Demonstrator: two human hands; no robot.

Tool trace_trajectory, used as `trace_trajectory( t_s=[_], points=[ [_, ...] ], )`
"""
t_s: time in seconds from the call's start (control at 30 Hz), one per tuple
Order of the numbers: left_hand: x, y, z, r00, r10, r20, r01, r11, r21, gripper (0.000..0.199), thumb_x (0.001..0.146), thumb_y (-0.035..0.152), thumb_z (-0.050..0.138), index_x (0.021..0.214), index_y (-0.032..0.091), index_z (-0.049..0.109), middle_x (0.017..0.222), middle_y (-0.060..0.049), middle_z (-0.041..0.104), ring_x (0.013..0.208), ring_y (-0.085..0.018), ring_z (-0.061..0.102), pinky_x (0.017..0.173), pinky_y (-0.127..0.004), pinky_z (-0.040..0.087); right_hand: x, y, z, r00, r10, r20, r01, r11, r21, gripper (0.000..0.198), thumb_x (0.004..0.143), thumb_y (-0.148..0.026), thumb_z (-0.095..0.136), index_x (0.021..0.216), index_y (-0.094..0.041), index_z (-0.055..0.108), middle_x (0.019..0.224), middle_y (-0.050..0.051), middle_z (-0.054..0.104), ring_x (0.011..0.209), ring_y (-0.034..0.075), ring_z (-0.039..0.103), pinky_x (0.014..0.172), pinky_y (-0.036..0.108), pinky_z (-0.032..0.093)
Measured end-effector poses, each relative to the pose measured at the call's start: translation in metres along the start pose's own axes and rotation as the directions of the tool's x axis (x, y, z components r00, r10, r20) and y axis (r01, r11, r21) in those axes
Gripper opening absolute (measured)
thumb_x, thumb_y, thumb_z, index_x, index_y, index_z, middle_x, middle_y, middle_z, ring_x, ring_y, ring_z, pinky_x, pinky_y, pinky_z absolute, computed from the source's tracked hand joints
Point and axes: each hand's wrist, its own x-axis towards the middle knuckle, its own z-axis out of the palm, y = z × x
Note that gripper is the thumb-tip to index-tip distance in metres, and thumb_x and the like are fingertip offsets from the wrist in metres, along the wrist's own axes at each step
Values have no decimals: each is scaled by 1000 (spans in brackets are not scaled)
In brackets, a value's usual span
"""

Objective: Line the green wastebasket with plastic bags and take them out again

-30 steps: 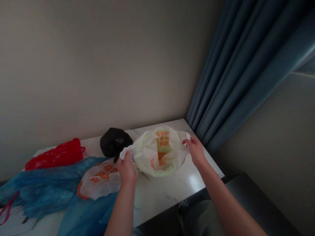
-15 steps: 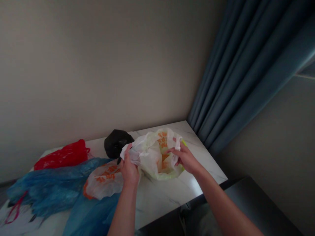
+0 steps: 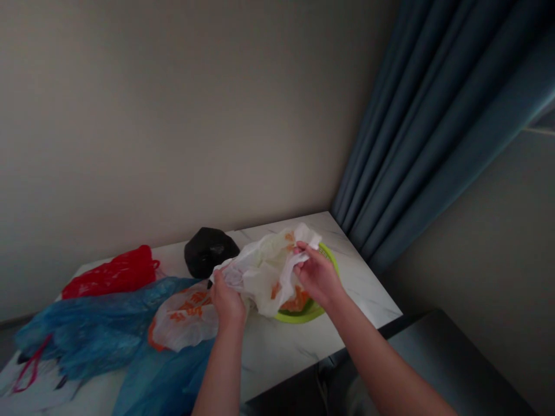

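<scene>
Between my two hands a white plastic bag with orange print is stretched above a lime-green basket. My left hand is closed on the gathered left end of the bag. Pinched in the fingers of my right hand is the bag's right edge. The bag covers most of the basket, whose rim shows at the right and front. Beside my left hand lies another white plastic bag with orange print.
A black bag rests against the wall. To the left are a red bag, a crumpled blue plastic bag and a white bag with a pink handle. The marble-patterned table ends near a blue curtain.
My right hand has moved left and inward, drawing the bag's right edge with it. More of the green basket rim shows on the right and front. My left hand stays nearly in place.
</scene>
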Motion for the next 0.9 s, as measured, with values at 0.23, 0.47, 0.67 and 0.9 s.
trace_trajectory(
  t_s=[0.23,0.47,0.67,0.9],
  points=[
    [5,2,2,1000,21,9,-19,983,-181,29,82,40,61,100,19,70,106,-3,71,95,-16,69,82,-25,53,14,-27,-38,720,-527,-452,378,844,-381,20,76,-39,68,86,-24,62,75,-3,60,67,14,57,64,27,48],
    [0,11,2,990,53,129,6,909,-418,42,81,34,65,122,26,63,115,-3,71,111,-18,67,99,-32,50,15,-36,-45,627,-672,-393,459,727,-511,36,84,-49,58,112,-27,60,104,3,69,97,19,65,80,32,52],
    [-12,9,7,960,128,250,-24,924,-381,69,77,17,69,139,37,47,125,-2,69,116,-20,65,102,-35,50,18,-20,-36,790,-532,-303,392,820,-418,62,79,-33,63,135,-37,38,110,0,70,92,18,69,76,32,56],
    [-16,2,7,910,253,330,-205,963,-175,100,70,3,68,153,35,23,149,-10,51,131,-20,56,114,-37,39,16,-12,-30,863,-465,-196,344,826,-447,70,74,-22,60,139,-34,37,90,-3,66,79,17,65,74,30,52]
  ],
)
